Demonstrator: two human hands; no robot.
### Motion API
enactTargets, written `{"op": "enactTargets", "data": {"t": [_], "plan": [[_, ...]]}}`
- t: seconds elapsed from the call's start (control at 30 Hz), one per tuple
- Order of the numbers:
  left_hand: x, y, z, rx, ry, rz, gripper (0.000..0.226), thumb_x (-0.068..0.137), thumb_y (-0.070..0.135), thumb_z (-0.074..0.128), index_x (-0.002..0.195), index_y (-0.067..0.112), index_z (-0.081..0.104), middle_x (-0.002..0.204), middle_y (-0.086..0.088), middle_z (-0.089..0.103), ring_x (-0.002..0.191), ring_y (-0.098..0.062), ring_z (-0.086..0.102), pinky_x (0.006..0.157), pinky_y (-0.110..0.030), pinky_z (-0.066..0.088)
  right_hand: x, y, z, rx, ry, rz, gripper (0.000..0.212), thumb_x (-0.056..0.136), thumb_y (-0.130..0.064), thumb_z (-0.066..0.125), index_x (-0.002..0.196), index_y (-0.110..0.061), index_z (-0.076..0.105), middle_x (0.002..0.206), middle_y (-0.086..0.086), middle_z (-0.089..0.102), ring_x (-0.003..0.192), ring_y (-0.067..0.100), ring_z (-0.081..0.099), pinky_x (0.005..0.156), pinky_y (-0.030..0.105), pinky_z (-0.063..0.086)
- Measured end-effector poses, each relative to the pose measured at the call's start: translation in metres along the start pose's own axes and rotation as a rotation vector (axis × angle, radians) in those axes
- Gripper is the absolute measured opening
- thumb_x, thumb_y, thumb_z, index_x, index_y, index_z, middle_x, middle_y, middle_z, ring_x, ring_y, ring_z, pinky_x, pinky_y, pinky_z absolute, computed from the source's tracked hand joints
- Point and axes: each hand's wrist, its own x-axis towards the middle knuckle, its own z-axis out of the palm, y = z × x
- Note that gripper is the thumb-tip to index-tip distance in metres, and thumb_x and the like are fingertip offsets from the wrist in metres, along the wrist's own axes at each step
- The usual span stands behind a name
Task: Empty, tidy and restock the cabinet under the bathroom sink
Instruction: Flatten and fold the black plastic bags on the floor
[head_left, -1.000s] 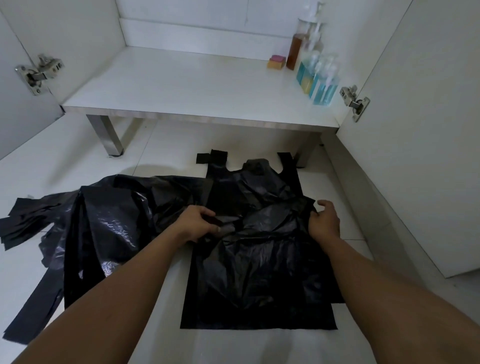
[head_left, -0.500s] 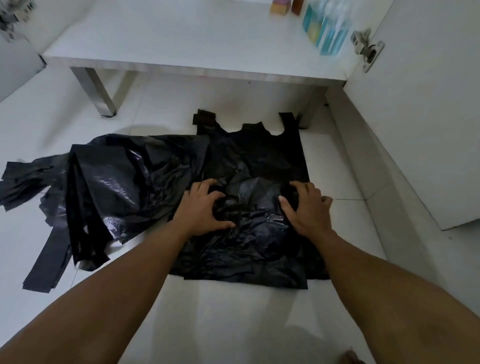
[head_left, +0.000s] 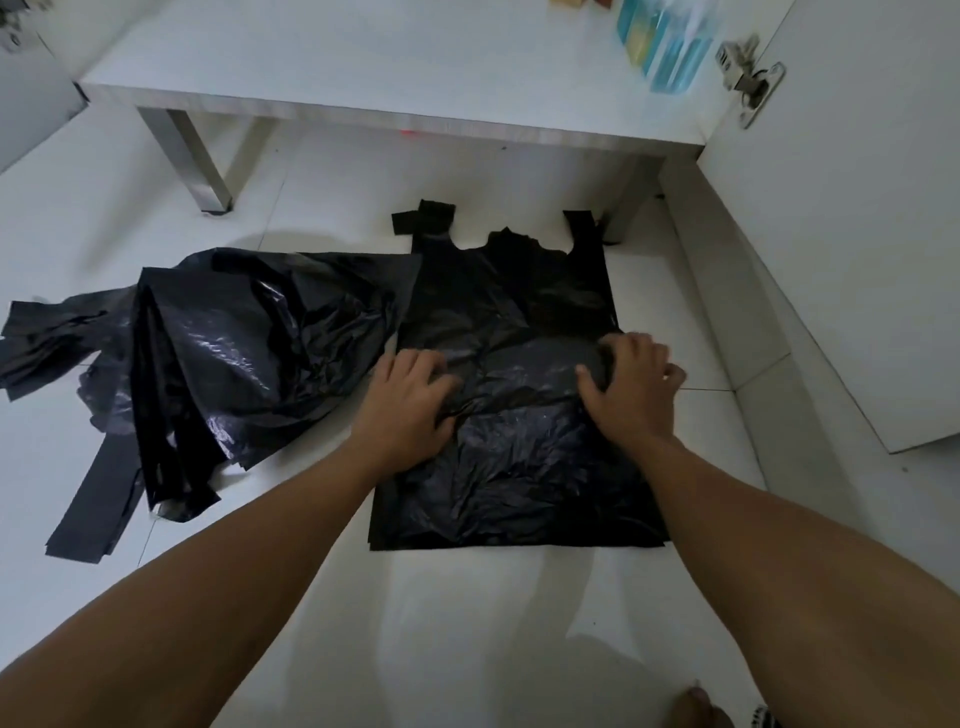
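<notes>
Plastic bag (head_left: 511, 296) lies flat on tiled floor (head_left: 467, 623) before cabinet (head_left: 363, 62).
Left hand (head_left: 410, 402) and right hand (head_left: 631, 397) press open-palmed on glossy, crinkled black film; its long axis runs away, handles toward the cabinet.

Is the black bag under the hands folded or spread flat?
Spread flat: the black bag lies full-length, handles at its far end.

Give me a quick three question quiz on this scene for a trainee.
1. True or false: the left hand and right hand both touch the flat black bag.
2. The crumpled bag pile lies: A) left of the flat bag, B) on top of it, C) right of it.
3. What stands at the right end of the cabinet shelf?
Key: 1 true; 2 A; 3 bottles.
</notes>
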Motion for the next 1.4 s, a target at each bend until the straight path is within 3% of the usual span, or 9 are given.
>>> {"op": "enactTargets", "data": {"t": [0.07, 0.13, 0.27, 0.43, 0.57, 0.8, 1.07, 1.23, 1.4], "plan": [[-0.011, 0.009, 0.004, 0.021, -0.038, 0.047, 0.062, 0.078, 0.069, 0.05, 0.118, 0.023, 0.066, 0.118, -0.004, 0.057, 0.11, -0.027, 0.049, 0.094, -0.044, 0.041, -0.017, 0.0, 0.011, -0.067, -0.071, -0.209, 0.044, 0.087, -0.059, 0.052, 0.116, -0.026, 0.056, 0.118, 0.001, 0.051, 0.112, 0.025, 0.045, 0.093, 0.045, 0.031], [-0.018, 0.012, 0.008, -0.014, -0.191, -0.018, 0.089, 0.075, 0.087, 0.038, 0.136, 0.024, 0.054, 0.131, -0.003, 0.053, 0.12, -0.025, 0.047, 0.101, -0.044, 0.038, -0.029, 0.002, 0.021, -0.109, -0.235, -0.251, 0.058, 0.084, -0.07, 0.04, 0.121, -0.029, 0.057, 0.123, -0.001, 0.051, 0.117, 0.025, 0.044, 0.096, 0.046, 0.031], [-0.022, 0.003, 0.014, -0.088, -0.4, -0.101, 0.131, 0.057, 0.105, 0.019, 0.158, 0.022, 0.016, 0.164, -0.002, 0.017, 0.152, -0.024, 0.011, 0.122, -0.052, 0.013, -0.036, 0.01, 0.03, -0.092, -0.461, -0.18, 0.08, 0.083, -0.082, 0.034, 0.149, -0.036, 0.034, 0.157, -0.005, 0.027, 0.145, 0.022, 0.018, 0.115, 0.057, 0.013], [-0.023, 0.001, 0.017, -0.116, -0.493, -0.11, 0.148, 0.044, 0.108, 0.037, 0.158, 0.027, -0.012, 0.167, -0.004, -0.012, 0.152, -0.027, -0.015, 0.121, -0.058, -0.005, -0.046, 0.018, 0.034, -0.013, -0.505, -0.151, 0.091, 0.083, -0.081, 0.039, 0.156, -0.039, 0.008, 0.166, -0.008, -0.002, 0.152, 0.02, -0.01, 0.12, 0.058, -0.005], [-0.026, 0.002, 0.014, -0.048, -0.478, -0.086, 0.156, 0.033, 0.109, 0.039, 0.158, 0.029, -0.008, 0.167, -0.006, -0.005, 0.153, -0.03, -0.007, 0.119, -0.065, -0.002, -0.05, 0.025, 0.036, 0.003, -0.504, -0.179, 0.098, 0.076, -0.087, 0.031, 0.157, -0.038, 0.005, 0.166, -0.008, -0.005, 0.152, 0.019, -0.013, 0.12, 0.056, -0.007], [-0.024, 0.012, 0.01, -0.047, -0.329, -0.035, 0.136, 0.046, 0.11, 0.03, 0.155, 0.028, 0.022, 0.157, -0.004, 0.021, 0.148, -0.029, 0.013, 0.116, -0.067, -0.003, -0.051, 0.026, 0.035, -0.033, -0.381, -0.205, 0.095, 0.075, -0.085, 0.037, 0.154, -0.039, 0.013, 0.164, -0.006, 0.008, 0.152, 0.02, -0.002, 0.116, 0.061, -0.008], [-0.014, 0.022, 0.004, -0.057, -0.264, 0.016, 0.131, 0.047, 0.109, 0.027, 0.147, 0.025, 0.035, 0.149, -0.002, 0.033, 0.143, -0.026, 0.025, 0.116, -0.068, -0.002, -0.049, 0.028, 0.029, 0.025, -0.311, -0.183, 0.097, 0.072, -0.086, 0.044, 0.152, -0.038, 0.016, 0.159, -0.004, 0.02, 0.15, 0.021, 0.012, 0.116, 0.064, -0.005], [0.048, 0.044, 0.006, -0.15, -0.054, -0.09, 0.095, 0.08, 0.087, 0.033, 0.148, 0.02, 0.035, 0.153, -0.006, 0.034, 0.148, -0.029, 0.02, 0.12, -0.063, 0.002, -0.002, 0.017, 0.024, 0.155, -0.146, 0.0, 0.077, 0.085, -0.071, 0.047, 0.148, -0.033, 0.027, 0.152, 0.0, 0.031, 0.143, 0.021, 0.024, 0.117, 0.061, 0.002], [0.107, 0.06, 0.029, -0.112, -0.105, -0.137, 0.085, 0.09, 0.073, 0.034, 0.153, 0.017, 0.028, 0.163, -0.01, 0.021, 0.153, -0.032, 0.005, 0.12, -0.063, 0.0, 0.054, 0.018, 0.025, 0.133, -0.111, 0.049, 0.047, 0.093, -0.046, 0.051, 0.135, -0.026, 0.049, 0.137, 0.003, 0.049, 0.13, 0.024, 0.039, 0.109, 0.05, 0.021]]}}
